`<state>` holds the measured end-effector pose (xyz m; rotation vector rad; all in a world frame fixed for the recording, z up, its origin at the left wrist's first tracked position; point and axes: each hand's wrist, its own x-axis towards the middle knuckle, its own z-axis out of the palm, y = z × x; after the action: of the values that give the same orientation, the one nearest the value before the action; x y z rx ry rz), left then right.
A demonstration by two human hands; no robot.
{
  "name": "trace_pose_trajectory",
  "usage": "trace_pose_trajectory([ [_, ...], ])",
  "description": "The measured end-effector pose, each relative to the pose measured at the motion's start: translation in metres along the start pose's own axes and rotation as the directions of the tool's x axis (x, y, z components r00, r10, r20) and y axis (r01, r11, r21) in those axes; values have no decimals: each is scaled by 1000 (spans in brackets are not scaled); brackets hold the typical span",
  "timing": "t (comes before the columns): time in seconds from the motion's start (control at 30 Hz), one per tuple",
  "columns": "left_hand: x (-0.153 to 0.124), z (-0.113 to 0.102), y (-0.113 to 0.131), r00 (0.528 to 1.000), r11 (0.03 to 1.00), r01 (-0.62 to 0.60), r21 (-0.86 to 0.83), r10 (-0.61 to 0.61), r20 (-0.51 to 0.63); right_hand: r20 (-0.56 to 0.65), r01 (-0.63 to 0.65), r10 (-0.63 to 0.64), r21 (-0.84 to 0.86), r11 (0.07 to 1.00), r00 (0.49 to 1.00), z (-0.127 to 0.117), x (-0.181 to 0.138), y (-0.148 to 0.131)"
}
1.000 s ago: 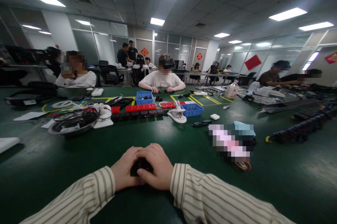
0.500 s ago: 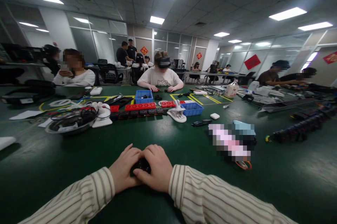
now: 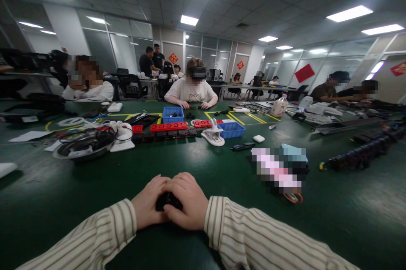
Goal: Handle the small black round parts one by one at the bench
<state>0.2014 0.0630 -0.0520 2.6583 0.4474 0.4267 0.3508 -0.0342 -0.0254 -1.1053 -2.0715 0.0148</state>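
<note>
Close in front of me, a glossy dark rounded object (image 3: 169,200) is cupped between both hands, low over the green table (image 3: 120,181). Its kind is hard to make out, since palms and fingers cover most of it. My left hand (image 3: 148,203) wraps its left side. My right hand (image 3: 189,203) curls over the top and right side, its thumb lying across the near side. The fingers of the two hands meet and overlap at the far side of the object.
Beyond my hands lie a metal bowl of cables (image 3: 85,147), red and black blocks (image 3: 168,128), a white clip stand (image 3: 213,135) and blue bins (image 3: 233,130). A pixelated pink item (image 3: 275,168) lies to the right. A person in a headset (image 3: 192,90) sits opposite.
My right hand's fingers reach slightly further over the left hand's, and the left fingers lie closer together. The dark object stays between the hands. The view has shifted slightly.
</note>
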Motion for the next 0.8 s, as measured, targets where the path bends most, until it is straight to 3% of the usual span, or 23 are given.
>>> trace_pose_trajectory([
  [0.27, -4, 2, 0, 999, 996, -2, 88, 6, -51, -62, -181, 174, -135, 974, 983, 5, -4, 4],
  [0.47, -1, -1, 7, 997, 996, 3, 89, 3, -72, -3, -224, 229, -221, 949, 973, 6, -3, 3],
  [0.6, 1, -5, 8, 999, 999, -31, 25, 32, -35, 36, -162, 171, -184, 969, 985, 4, -1, 1],
  [0.8, 3, -8, 8, 998, 995, -50, -86, 53, 33, 30, 58, -58, -1, 998, 998, 4, -1, 2],
])
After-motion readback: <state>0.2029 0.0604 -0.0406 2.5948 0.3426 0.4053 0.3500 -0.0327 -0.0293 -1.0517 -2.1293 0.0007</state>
